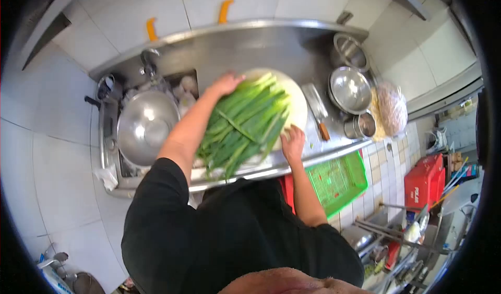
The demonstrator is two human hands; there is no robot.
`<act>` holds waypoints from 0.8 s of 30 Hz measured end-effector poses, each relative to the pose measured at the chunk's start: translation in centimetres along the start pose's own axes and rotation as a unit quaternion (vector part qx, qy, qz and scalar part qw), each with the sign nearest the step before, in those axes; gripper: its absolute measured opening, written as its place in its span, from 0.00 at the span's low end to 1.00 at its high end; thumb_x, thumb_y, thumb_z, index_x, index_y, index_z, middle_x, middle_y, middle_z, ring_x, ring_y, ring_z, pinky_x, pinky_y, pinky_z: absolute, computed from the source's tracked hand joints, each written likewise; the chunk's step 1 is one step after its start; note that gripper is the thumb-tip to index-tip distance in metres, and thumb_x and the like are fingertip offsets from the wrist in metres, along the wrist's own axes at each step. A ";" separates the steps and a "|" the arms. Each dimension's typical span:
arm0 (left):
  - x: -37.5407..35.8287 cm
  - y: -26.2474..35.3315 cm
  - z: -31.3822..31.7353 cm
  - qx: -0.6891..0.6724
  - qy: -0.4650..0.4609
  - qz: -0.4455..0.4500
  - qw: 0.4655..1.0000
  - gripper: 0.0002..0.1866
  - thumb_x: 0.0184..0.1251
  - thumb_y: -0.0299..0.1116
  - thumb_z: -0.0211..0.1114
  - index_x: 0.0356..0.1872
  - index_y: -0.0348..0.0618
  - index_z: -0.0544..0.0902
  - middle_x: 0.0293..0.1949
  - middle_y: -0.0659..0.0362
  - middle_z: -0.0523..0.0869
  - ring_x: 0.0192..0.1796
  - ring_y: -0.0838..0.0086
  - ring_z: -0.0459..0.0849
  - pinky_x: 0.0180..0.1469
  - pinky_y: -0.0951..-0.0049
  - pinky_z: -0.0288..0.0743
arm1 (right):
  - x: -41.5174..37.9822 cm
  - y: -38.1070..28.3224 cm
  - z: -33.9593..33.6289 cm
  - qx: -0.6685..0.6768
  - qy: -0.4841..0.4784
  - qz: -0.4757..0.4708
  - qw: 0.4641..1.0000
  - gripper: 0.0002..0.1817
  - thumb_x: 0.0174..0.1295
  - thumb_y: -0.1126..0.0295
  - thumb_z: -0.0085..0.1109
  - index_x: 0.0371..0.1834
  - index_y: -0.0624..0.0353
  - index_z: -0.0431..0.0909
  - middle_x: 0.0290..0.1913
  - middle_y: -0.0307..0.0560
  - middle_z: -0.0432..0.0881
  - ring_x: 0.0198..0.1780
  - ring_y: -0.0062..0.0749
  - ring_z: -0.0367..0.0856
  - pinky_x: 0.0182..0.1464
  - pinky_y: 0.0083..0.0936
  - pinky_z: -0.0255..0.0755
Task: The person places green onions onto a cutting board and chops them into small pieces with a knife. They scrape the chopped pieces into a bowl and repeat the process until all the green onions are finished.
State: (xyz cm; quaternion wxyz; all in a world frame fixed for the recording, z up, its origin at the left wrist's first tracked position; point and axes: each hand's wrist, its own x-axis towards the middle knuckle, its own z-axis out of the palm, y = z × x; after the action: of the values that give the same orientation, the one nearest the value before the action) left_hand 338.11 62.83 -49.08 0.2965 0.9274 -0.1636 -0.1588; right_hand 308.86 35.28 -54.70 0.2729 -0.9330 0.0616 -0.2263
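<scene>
A large pile of long green onions (245,119) lies on a round white cutting board (297,103), pale ends toward the far right and leafy ends hanging past the near left edge. My left hand (228,84) rests at the far left side of the pile, fingers stretched toward the board's rim and touching the greens. At the near right edge of the board is my right hand (293,142), its fingers apart on the rim. Right of the board lies a cleaver (315,105) with a wooden handle, apart from both hands.
A large steel bowl (148,127) sits over the sink at left, near the faucet (148,64). Steel bowls (350,90) and a steel pot (360,126) stand at right beside a filled plastic bag (391,108). Below the counter is a green crate (339,181).
</scene>
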 end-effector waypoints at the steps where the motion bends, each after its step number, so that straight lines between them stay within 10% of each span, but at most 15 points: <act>1: 0.4 -0.4 1.2 -0.004 -0.017 -0.022 1.000 0.46 0.79 0.73 0.45 0.74 0.38 0.76 0.77 0.38 0.72 0.77 0.44 0.72 0.80 0.51 0.64 | -0.4 -0.4 -0.5 0.000 0.002 0.002 1.000 0.18 0.59 0.65 0.74 0.52 0.56 0.85 0.66 0.56 0.80 0.69 0.58 0.73 0.72 0.51 0.66; 3: 1.6 -0.9 2.0 0.009 -0.146 -0.028 0.989 0.46 0.80 0.72 0.41 0.71 0.37 0.79 0.75 0.36 0.74 0.76 0.42 0.73 0.79 0.50 0.66 | -0.8 -1.0 -0.6 0.005 0.019 -0.007 1.000 0.18 0.59 0.66 0.74 0.53 0.56 0.84 0.66 0.56 0.80 0.68 0.58 0.73 0.72 0.52 0.66; 8: -1.8 3.8 -2.0 0.136 -0.107 -0.077 0.982 0.39 0.81 0.67 0.48 0.73 0.44 0.79 0.75 0.41 0.75 0.75 0.45 0.75 0.77 0.46 0.67 | -0.2 -1.4 -1.1 -0.001 0.007 0.002 1.000 0.18 0.59 0.67 0.73 0.53 0.55 0.84 0.65 0.55 0.80 0.68 0.57 0.73 0.70 0.52 0.66; 12: 2.6 3.3 -10.2 -0.044 0.171 0.021 0.984 0.31 0.73 0.51 0.67 0.69 0.42 0.82 0.69 0.44 0.82 0.70 0.50 0.82 0.72 0.55 0.75 | -0.3 -1.4 -1.6 0.019 -0.010 0.018 1.000 0.16 0.61 0.67 0.71 0.52 0.57 0.85 0.66 0.55 0.79 0.70 0.57 0.71 0.71 0.52 0.64; 16: 4.6 8.5 -23.9 -0.184 0.314 0.110 0.925 0.15 0.73 0.37 0.69 0.54 0.39 0.89 0.43 0.59 0.93 0.43 0.75 0.89 0.50 0.71 0.81 | -0.1 -0.8 -0.9 0.022 0.011 0.005 1.000 0.15 0.61 0.66 0.71 0.50 0.54 0.85 0.64 0.52 0.80 0.68 0.55 0.72 0.69 0.51 0.64; 24: 8.3 15.6 -29.3 -0.298 0.208 0.131 0.922 0.16 0.77 0.36 0.68 0.60 0.44 0.88 0.49 0.63 0.92 0.49 0.75 0.91 0.50 0.73 0.79 | -0.1 -0.8 -0.3 0.023 0.053 0.022 0.998 0.12 0.57 0.68 0.70 0.45 0.51 0.84 0.60 0.47 0.81 0.66 0.51 0.74 0.66 0.49 0.65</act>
State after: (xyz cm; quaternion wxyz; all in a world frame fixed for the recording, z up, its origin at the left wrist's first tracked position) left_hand 353.79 62.13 -18.67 0.6049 0.7784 -0.1635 0.0368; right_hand 308.68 35.85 -54.08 0.2950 -0.9118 0.0910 -0.2709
